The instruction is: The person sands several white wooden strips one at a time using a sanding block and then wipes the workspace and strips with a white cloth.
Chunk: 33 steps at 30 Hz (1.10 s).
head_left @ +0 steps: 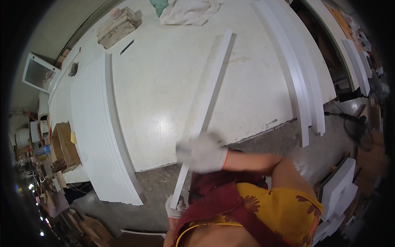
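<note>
A long, narrow white strip (pixel 214 88) lies slantwise over the table, its near end reaching past the front edge toward me. My left hand (pixel 177 209), in a white knitted glove, is closed around that near end, partly hidden by my clothing. Farther up, my right hand (pixel 203 153), gloved too and blurred by motion, is bunched over the strip just at the table's edge. A small greyish patch shows at its fingers, too smeared to name.
Many white strips (pixel 96 123) lie side by side at the left. Several more (pixel 302 86) overhang the table (pixel 156 94) at the right. A worn block (pixel 117 29), a small dark flat piece (pixel 127 47) and a white cloth (pixel 187 12) lie at the back. A cardboard box (pixel 63 144) stands left.
</note>
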Tool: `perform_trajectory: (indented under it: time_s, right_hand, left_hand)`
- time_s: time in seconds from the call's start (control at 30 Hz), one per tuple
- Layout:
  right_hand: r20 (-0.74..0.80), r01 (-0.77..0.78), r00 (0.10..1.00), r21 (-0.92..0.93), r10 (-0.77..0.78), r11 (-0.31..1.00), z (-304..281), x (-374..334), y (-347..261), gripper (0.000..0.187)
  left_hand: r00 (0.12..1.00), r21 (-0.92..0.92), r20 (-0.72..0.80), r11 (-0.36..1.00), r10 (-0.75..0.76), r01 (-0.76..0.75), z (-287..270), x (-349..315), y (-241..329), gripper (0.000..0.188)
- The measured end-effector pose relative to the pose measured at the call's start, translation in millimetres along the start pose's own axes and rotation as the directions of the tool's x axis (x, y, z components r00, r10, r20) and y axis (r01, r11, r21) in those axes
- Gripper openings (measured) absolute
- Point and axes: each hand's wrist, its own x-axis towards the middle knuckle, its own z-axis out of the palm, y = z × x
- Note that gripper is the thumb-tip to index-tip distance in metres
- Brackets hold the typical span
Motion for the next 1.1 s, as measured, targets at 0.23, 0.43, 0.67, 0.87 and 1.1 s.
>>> perform_trajectory:
  time_s: [0.23, 0.43, 0.67, 0.87, 1.1]
  right_hand:
    - [0.164, 0.055, 0.986, -0.076, -0.041, 0.996, -11.8, -8.8, 11.2, 0.035]
    - [-0.348, -0.501, 0.865, -0.575, 0.361, 0.647, -103.7, 19.4, 274.0, 0.040]
    - [-0.428, -0.894, 0.448, -0.238, 0.785, 0.380, -203.0, 57.9, 375.1, 0.046]
    - [-0.482, -0.690, 0.544, 0.210, 0.687, 0.693, -174.9, 45.9, 366.8, 0.062]
    - [-0.554, -0.763, 0.645, -0.504, 0.527, 0.404, -137.4, 49.3, 344.4, 0.048]
  left_hand:
    - [0.986, -0.032, 0.042, 0.986, -0.163, 0.164, -13.6, 4.3, -0.7, 0.041]
    - [0.987, 0.055, 0.030, 0.987, -0.155, 0.153, -19.5, 1.9, -2.1, 0.043]
    - [0.973, -0.385, 0.023, 0.896, -0.228, 0.220, -16.3, -5.9, -0.9, 0.035]
    - [0.995, -0.476, 0.006, 0.875, -0.100, 0.091, 0.0, -12.4, 7.9, 0.053]
    - [0.998, -0.473, 0.030, 0.878, -0.063, 0.070, 0.5, -5.4, 10.4, 0.053]
